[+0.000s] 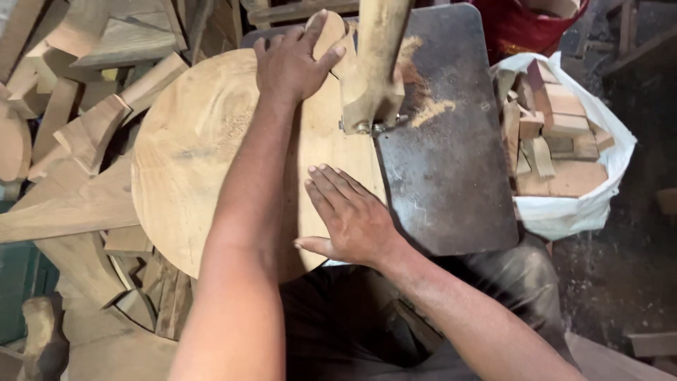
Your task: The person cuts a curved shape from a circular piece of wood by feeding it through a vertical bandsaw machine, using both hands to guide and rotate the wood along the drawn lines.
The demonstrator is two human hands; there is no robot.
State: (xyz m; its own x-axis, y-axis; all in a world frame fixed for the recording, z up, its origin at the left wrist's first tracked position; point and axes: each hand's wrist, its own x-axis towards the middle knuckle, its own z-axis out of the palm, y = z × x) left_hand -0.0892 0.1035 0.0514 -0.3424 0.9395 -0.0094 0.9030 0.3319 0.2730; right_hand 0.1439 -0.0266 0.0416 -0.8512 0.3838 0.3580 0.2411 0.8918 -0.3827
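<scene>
Round board (204, 152) on saw table (451, 183), under both hands: left hand (293, 63) spread flat at far edge, right hand (349, 215) spread flat at near edge. White bag (571, 212) at right, full of wood blocks (557, 134).

disc (197, 155) on saw table (451, 176) | sack of offcuts (564, 141) right | scrap pile (77, 127) left

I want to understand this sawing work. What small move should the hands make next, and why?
Probably turn the round wooden board slightly against the blade guide. The left hand and right hand both press flat on it, on the dark metal saw table.
</scene>
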